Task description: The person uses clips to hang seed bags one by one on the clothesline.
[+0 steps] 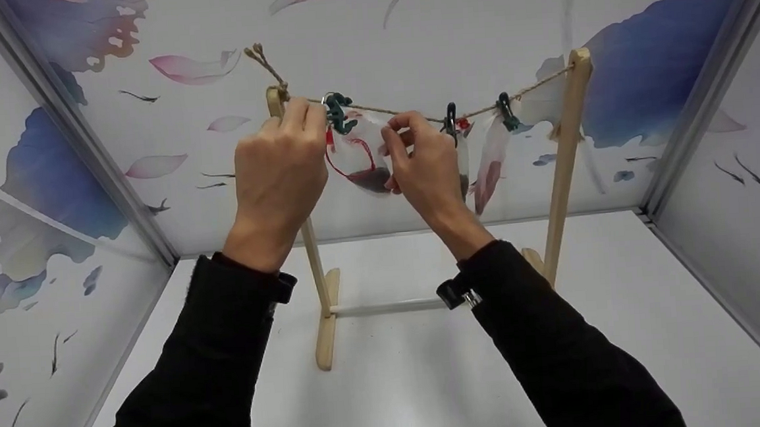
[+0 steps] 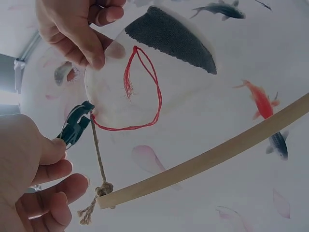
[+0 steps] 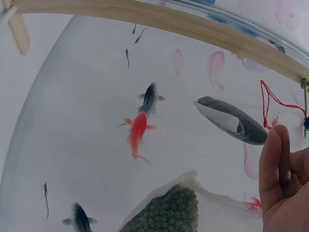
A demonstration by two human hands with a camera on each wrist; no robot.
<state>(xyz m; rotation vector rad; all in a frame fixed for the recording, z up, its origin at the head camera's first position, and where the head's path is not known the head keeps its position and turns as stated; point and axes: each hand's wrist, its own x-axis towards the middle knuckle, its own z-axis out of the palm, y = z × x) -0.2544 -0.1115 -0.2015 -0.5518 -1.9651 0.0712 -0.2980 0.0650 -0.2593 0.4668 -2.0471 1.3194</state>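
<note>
My left hand (image 1: pixel 282 176) is beside the left post, its thumb and finger pinching a dark green clip (image 2: pixel 77 123). The clip sits on the rope (image 2: pixel 98 152) at the upper corner of a translucent mesh pouch (image 2: pixel 116 82). A red drawstring (image 2: pixel 159 96) loops across this pouch, and dark material (image 2: pixel 174 41) fills its lower end. My right hand (image 1: pixel 423 161) pinches the pouch's edge between thumb and fingers, further along the rope. In the right wrist view the same pouch (image 3: pixel 227 118) shows edge-on beside my right fingertips (image 3: pixel 280 133).
Two more clips, one black-looking (image 1: pixel 451 120) and one dark green (image 1: pixel 507 110), hold pouches on the rope to the right. One such pouch (image 1: pixel 489 170) hangs near the right wooden post (image 1: pixel 571 162). The frame stands on a white table (image 1: pixel 390 384) before printed walls.
</note>
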